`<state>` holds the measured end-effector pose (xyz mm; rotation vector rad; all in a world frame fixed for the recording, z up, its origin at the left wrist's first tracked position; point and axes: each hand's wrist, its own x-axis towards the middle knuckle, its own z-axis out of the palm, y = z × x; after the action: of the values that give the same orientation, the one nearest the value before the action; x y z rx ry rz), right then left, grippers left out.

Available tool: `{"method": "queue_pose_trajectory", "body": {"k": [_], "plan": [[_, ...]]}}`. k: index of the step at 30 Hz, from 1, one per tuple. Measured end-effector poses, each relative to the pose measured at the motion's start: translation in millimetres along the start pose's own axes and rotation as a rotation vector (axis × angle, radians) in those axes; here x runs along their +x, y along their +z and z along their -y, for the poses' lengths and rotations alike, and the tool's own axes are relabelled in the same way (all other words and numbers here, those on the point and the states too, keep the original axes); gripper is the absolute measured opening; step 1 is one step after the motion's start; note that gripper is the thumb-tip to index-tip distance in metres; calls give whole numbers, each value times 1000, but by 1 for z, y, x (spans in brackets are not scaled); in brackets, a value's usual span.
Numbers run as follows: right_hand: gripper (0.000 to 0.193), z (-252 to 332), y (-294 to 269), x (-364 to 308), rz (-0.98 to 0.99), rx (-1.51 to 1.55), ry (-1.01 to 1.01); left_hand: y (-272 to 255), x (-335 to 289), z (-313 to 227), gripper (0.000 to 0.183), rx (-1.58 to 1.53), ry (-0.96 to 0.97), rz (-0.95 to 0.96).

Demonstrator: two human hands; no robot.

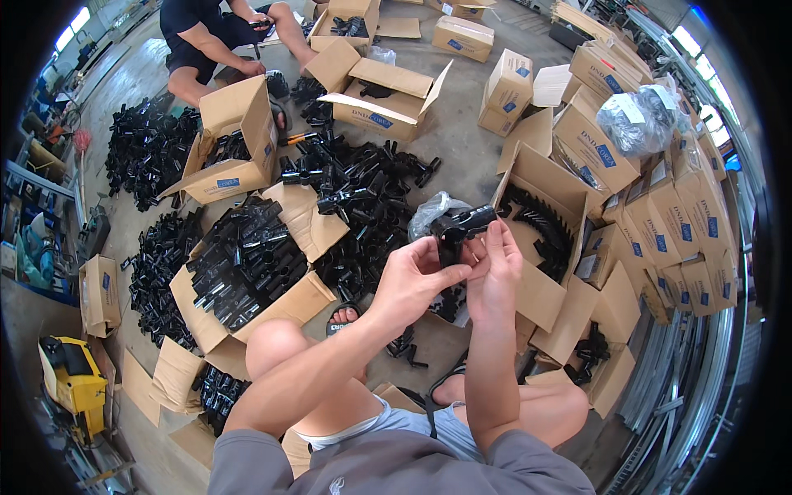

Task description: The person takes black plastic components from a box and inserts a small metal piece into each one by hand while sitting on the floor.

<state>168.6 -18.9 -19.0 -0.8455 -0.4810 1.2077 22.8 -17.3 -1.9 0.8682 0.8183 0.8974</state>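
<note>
In the head view, I see the left hand (419, 276) and right hand (495, 266) pinching a black part (472, 220) by the box (538, 295)'s left edge. I'd judge it partway: rows (554, 231) inside the box, a loose pile (381, 177) left of it.

I saw heaps of black parts (153, 157) on the grey floor (464, 124). Open cardboard boxes (375, 121) stood among them, another box (463, 41) farther away.

The lower end of the black fitting (469, 221) is hidden by the left grip (412, 279). The co-worker (190, 16) is cut off by the upper edge. Pieces in the far-left pile (147, 153) are too small to be told apart.
</note>
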Motion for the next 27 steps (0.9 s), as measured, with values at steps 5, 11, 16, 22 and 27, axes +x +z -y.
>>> {"method": "queue_pose_trajectory", "body": {"k": [5, 11, 16, 22, 27], "plan": [[35, 9, -2, -1, 3, -116, -130, 0, 2, -8, 40, 30, 59, -21], [31, -1, 1, -6, -71, -57, -107, -3, 7, 0, 43, 91, 115, -49], [28, -8, -1, -8, -84, 27, -72, -6, 7, 0, 41, 47, 97, -34], [28, -17, -6, -8, -15, 37, -28, -17, 5, -6, 33, -6, 57, -58], [29, -16, -46, 38, -21, -33, 109, -40, 11, -18, 40, 143, 143, -159]]}}
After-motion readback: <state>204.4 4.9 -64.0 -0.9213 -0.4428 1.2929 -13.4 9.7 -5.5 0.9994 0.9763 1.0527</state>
